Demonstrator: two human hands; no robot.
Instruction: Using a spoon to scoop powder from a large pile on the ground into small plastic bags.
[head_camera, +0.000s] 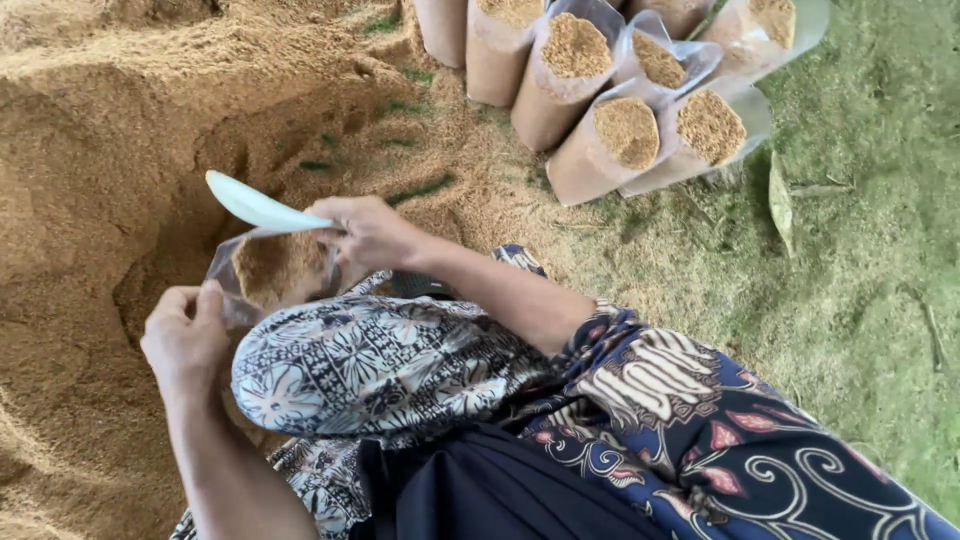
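A clear plastic bag (268, 270), partly filled with brown sawdust, is held open between the two hands at the edge of a large sawdust pile (90, 150). The bag's near rim is pinched by the left hand (185, 335), with thumb and fingers closed on the plastic. The far rim is gripped by the right hand (370, 232), whose fingers are curled shut around both the plastic and the handle of a pale scoop (255, 205). The scoop's blade is seen jutting out to the left, above the bag's mouth and over a hollow dug into the pile.

The bag is pressed against a knee covered by a patterned black-and-white cloth (370, 365), and a dark skirt with red and white swirls (700, 430) is seen lower right.

Further off, at the top of the view, a cluster of filled bags (625, 130) is laid leaning together, their open mouths showing packed sawdust. They are set where the scattered sawdust gives way to a green floor (860, 250). A dry leaf (780, 200) is seen lying just beside the bags.
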